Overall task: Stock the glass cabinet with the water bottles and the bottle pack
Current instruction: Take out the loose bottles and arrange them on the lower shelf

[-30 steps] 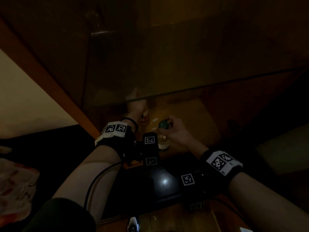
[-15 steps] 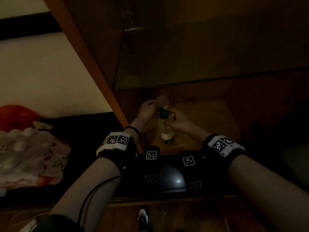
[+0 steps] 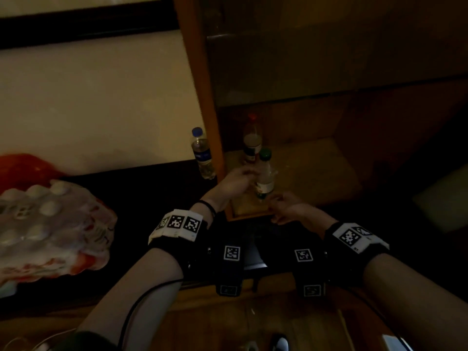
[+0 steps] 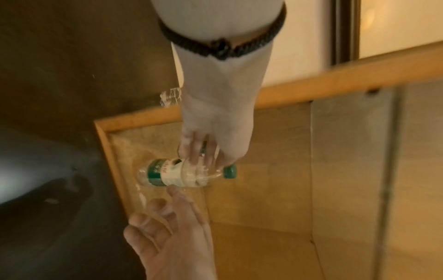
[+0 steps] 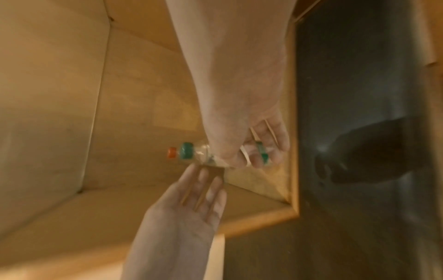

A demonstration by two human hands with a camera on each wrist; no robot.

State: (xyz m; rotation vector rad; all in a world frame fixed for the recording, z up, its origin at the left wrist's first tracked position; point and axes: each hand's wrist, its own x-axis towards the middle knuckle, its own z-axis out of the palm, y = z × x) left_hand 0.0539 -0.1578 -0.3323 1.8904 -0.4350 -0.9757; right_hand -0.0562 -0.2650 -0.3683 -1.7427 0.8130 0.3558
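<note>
A clear water bottle with a green cap and green label stands near the front left of the wooden cabinet shelf. My left hand reaches in, its straight fingers touching the bottle's shoulder. My right hand is open, fingers spread, beside the bottle's base without holding it. A red-capped bottle stands just behind. A blue-capped bottle stands outside the cabinet on the left. The shrink-wrapped bottle pack lies at the far left.
The cabinet's orange wooden post rises between the blue-capped bottle and the shelf. A glass panel spans the space above the shelf. The shelf's right part and back are bare wood. A dark glossy surface lies in front.
My right hand has let go of the green cap and dropped back to the bottle's base. My left hand has slid down the bottle. The view has swung left, showing the pack and the blue-capped bottle.
</note>
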